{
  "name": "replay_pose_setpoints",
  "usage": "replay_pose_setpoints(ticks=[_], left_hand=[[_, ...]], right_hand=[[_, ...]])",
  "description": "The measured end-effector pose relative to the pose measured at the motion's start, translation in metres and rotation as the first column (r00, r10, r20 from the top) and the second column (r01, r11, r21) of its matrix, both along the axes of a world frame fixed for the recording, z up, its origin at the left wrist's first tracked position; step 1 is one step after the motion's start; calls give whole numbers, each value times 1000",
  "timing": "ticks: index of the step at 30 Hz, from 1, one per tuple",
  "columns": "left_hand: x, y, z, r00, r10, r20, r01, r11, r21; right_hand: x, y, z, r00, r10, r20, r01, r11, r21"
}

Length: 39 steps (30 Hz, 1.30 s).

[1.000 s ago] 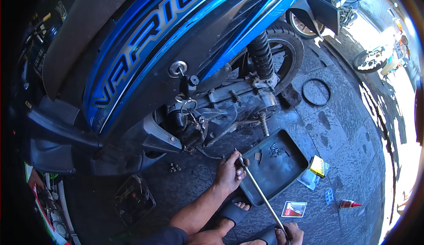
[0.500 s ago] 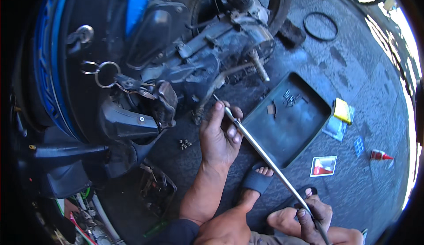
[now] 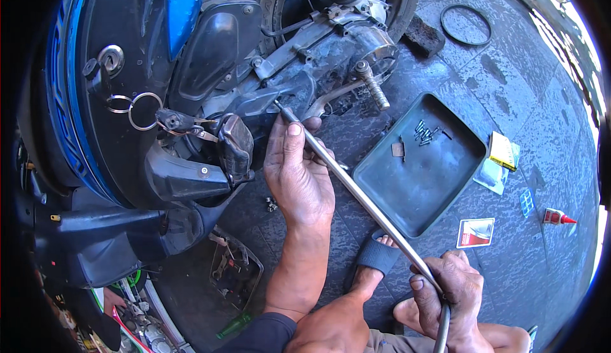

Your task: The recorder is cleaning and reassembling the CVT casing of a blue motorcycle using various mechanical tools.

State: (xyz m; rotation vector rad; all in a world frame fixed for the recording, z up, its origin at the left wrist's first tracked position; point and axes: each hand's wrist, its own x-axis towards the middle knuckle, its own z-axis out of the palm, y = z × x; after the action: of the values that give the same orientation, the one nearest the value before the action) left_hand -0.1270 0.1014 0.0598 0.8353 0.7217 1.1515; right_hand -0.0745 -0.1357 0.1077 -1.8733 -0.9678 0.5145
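A long silvery metal rod (image 3: 359,194) runs slantwise between my two hands. Near its dark, narrow upper tip, my left hand (image 3: 299,168) is closed with the thumb laid along it and the fingers behind. My right hand (image 3: 449,283) grips the lower part in a fist, and the rod bends there toward the bottom edge. The upper tip points at the greasy engine casing (image 3: 273,95) of a motor scooter, apart from it as far as I can tell. Beneath the rod lies a dark tray (image 3: 414,200) holding several small bolts (image 3: 425,133) and a little brown flat piece.
A kickstart pedal (image 3: 374,89) juts from the engine. Keys (image 3: 178,121) hang at the blue-and-black scooter body. On the tiled floor lie a belt (image 3: 466,23), a yellow packet (image 3: 501,151), a card (image 3: 476,233), a red-capped bottle (image 3: 559,216), and an open tool box (image 3: 232,270).
My left hand has moved up and left toward the engine with the rod's tip. My right hand has risen slightly and gripped more firmly round the rod. The view has shifted slightly.
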Motion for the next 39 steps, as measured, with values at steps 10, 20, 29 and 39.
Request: replay_pose_setpoints(ticks=[10, 20, 29, 39], left_hand=[[-6, 10, 15, 995, -42, -88, 40, 999, -17], [-2, 8, 19, 996, -25, -89, 23, 1000, -21], [-3, 11, 18, 992, -13, -128, 5, 998, -59], [-7, -22, 8, 976, -51, -211, 68, 995, 76]], right_hand=[[11, 14, 56, 994, -7, -108, 6, 1000, -10], [6, 17, 66, 967, -59, -246, 46, 997, -57], [12, 16, 71, 958, -49, -283, 32, 998, -62], [-6, 9, 13, 859, -136, -494, 119, 991, -65]])
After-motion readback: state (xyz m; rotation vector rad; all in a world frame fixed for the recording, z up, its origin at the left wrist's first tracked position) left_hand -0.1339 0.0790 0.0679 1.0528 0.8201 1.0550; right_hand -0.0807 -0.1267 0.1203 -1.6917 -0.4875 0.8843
